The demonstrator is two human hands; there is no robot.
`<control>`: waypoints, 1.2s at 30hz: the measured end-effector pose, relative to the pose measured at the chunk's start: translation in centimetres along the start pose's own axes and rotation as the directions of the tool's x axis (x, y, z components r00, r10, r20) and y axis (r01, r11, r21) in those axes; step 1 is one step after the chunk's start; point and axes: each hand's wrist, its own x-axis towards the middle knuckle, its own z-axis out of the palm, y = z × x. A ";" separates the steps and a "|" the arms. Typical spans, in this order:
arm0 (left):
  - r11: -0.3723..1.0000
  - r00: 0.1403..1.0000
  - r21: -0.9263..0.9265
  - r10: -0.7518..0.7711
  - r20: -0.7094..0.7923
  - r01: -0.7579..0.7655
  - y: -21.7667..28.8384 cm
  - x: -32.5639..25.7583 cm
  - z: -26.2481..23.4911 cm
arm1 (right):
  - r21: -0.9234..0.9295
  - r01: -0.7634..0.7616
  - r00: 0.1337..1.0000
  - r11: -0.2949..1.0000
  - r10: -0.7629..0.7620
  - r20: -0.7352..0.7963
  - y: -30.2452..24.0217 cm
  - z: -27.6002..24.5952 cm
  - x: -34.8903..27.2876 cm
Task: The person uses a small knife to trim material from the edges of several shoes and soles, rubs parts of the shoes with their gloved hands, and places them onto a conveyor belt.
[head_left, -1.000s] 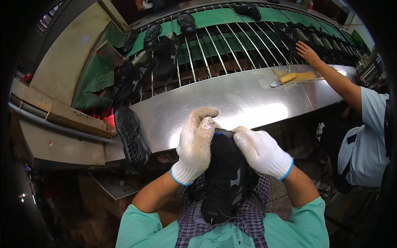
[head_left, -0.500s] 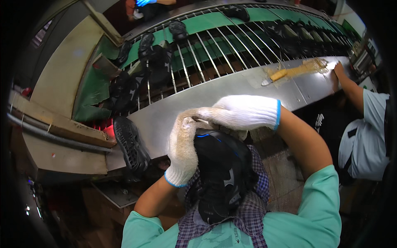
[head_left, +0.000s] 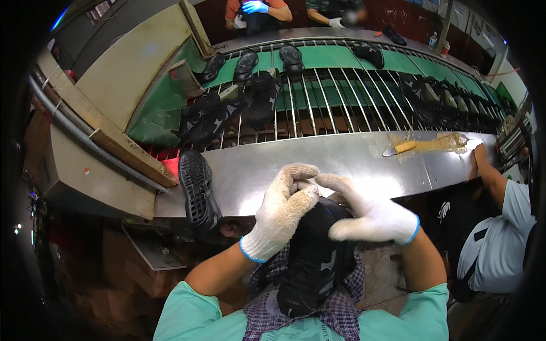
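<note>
A black shoe (head_left: 313, 273) with a grey side mark lies lengthwise on my lap, over a checked apron (head_left: 267, 310). My left hand (head_left: 284, 210), in a stained white knit glove, is at the shoe's far end with its fingers curled and closed. What they pinch, if anything, is hidden. Across the same end reaches my gloved right hand (head_left: 378, 216), its fingers stretched toward the left hand and its thumb apart, over the shoe's side. A black shoe sole (head_left: 196, 193) with an openwork underside leans at the metal ledge's (head_left: 267, 148) front edge, left of my hands.
Beyond the ledge, a rack of metal rods (head_left: 313, 105) over green belting carries several black shoes (head_left: 264, 99). A yellow-handled tool (head_left: 405, 147) lies on the ledge by a brownish smear. A co-worker's arm (head_left: 492, 170) rests at right; two people's gloved hands show across the rack.
My right hand has swung back from over the left hand, down to the shoe's right side, with its thumb now apart. The view has shifted, showing more of the far side.
</note>
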 end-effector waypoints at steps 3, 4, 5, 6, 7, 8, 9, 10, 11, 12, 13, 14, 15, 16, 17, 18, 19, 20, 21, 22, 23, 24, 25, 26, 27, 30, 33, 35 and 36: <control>0.956 1.000 -0.293 0.011 0.018 -0.005 0.1 -0.3 -0.4 | -0.343 0.055 0.980 0.938 -0.116 -0.160 -4.4 2.7 1.5; 0.917 1.000 -0.398 0.019 0.006 -0.015 0.1 -0.4 -0.8 | -0.374 0.037 0.973 0.927 -0.119 -0.199 -4.7 3.0 1.5; 0.905 1.000 -0.425 -0.025 0.002 0.023 -0.1 -0.8 -1.8 | -0.428 -0.037 0.967 0.903 -0.076 -0.242 -5.6 3.3 0.9; 0.888 0.997 -0.454 -0.065 0.042 0.077 -1.8 -1.2 -3.2 | -0.389 0.125 0.909 0.913 -0.262 -0.324 -5.3 3.6 0.3; 0.944 0.992 -0.306 -0.129 0.012 0.127 -4.7 -2.0 -5.1 | -0.360 0.182 0.880 0.915 -0.315 -0.356 -6.0 3.6 -0.4; 0.970 0.980 -0.154 -0.195 -0.033 0.188 -7.3 -3.1 -6.7 | -0.326 0.238 0.849 0.915 -0.359 -0.389 -7.0 3.7 -1.4; 0.869 0.909 -0.273 -0.411 0.066 0.413 -9.5 -4.7 -8.0 | -0.277 0.310 0.800 0.910 -0.406 -0.441 -7.0 3.8 -2.4; 0.693 0.774 -0.355 -0.603 0.193 0.628 -9.0 -5.7 -7.6 | -0.227 0.380 0.750 0.896 -0.443 -0.492 -7.0 4.0 -3.4; 0.685 0.771 -0.357 -0.584 0.254 0.635 -7.9 -7.5 -6.7 | -0.196 0.457 0.692 0.867 -0.486 -0.535 -7.1 4.0 -4.2; 0.700 0.819 -0.427 -0.456 0.349 0.572 -9.8 -9.3 -8.0 | -0.096 0.557 0.661 0.825 -0.511 -0.549 -4.4 4.0 -5.1; 0.780 0.862 -0.398 -0.344 0.372 0.483 -9.3 -8.8 -8.1 | -0.004 0.635 0.636 0.772 -0.526 -0.565 -1.4 4.1 -6.0; 0.848 0.900 -0.371 -0.246 0.359 0.379 -7.8 -8.1 -9.1 | 0.191 0.548 0.738 0.815 -0.362 -0.570 0.4 5.5 -6.4; 0.850 0.838 -0.195 -0.397 0.374 0.490 -6.5 -6.3 -10.7 | 0.378 0.432 0.811 0.819 -0.169 -0.560 1.9 6.6 -7.3; 0.934 0.891 -0.060 -0.316 0.325 0.353 -6.4 -4.9 -11.2 | 0.551 0.323 0.853 0.769 0.015 -0.522 3.3 7.8 -8.0; 0.941 0.916 0.252 -0.294 0.272 0.227 -3.8 -3.3 -10.0 | 0.525 0.227 0.870 0.820 0.071 -0.487 6.1 8.6 -8.7; 0.883 0.892 0.469 -0.224 0.392 0.016 -2.1 -1.7 -9.4 | 0.488 0.115 0.879 0.865 0.140 -0.456 10.1 10.0 -9.3; 0.707 0.830 0.704 -0.348 0.436 -0.073 -1.2 -0.4 -7.5 | 0.577 0.060 0.870 0.814 0.241 -0.430 13.5 12.6 -10.2; 0.474 0.770 0.859 -0.468 0.434 -0.196 -0.7 0.3 -5.5 | 0.665 0.006 0.859 0.747 0.336 -0.386 16.5 15.0 -10.9; 0.435 0.699 0.854 -0.516 0.496 -0.286 -0.6 0.1 -3.9 | 0.663 0.106 0.891 0.741 0.225 -0.394 16.0 13.7 -9.9; 0.313 0.658 0.893 -0.604 0.449 -0.322 -1.6 -0.3 -1.9 | 0.657 0.204 0.905 0.726 0.116 -0.410 15.5 12.2 -9.2; 0.328 0.656 0.885 -0.594 0.465 -0.330 -1.8 0.6 -0.3 | 0.642 0.296 0.898 0.708 0.022 -0.439 14.9 10.4 -9.2; 0.318 0.669 0.896 -0.597 0.443 -0.309 -1.5 0.8 0.7 | 0.418 0.149 0.840 0.896 0.108 -0.531 10.1 8.3 -7.9; 0.329 0.681 0.875 -0.550 0.484 -0.356 -1.9 0.8 0.9 | 0.202 -0.085 0.767 0.976 0.193 -0.612 5.4 6.1 -6.7; 0.254 0.612 0.891 -0.653 0.445 -0.377 -0.4 1.6 3.2 | -0.090 -0.204 0.890 0.975 0.146 -0.433 0.1 3.7 -5.4; 0.325 0.628 0.795 -0.489 0.605 -0.513 -2.0 1.1 2.5 | -0.513 -0.061 0.960 0.856 -0.090 -0.265 -1.5 2.9 -3.6; 0.048 0.552 0.919 -0.787 0.277 -0.392 -0.7 1.3 4.0 | -0.569 -0.403 0.882 0.717 0.470 -0.032 -1.6 3.4 -3.6; 0.392 0.742 0.882 -0.503 0.443 -0.261 -2.9 0.1 -3.5 | -0.142 -0.443 0.877 0.885 0.394 -0.276 10.5 4.4 -15.1; 0.546 0.770 0.831 -0.484 0.415 -0.104 -5.8 -0.9 -8.4 | 0.438 -0.405 0.695 0.803 0.581 -0.424 15.4 12.6 -17.4; 0.640 0.791 0.766 -0.436 0.430 -0.064 -7.1 -1.2 -10.4 | 0.495 -0.295 0.691 0.817 0.540 -0.480 16.1 15.5 -16.9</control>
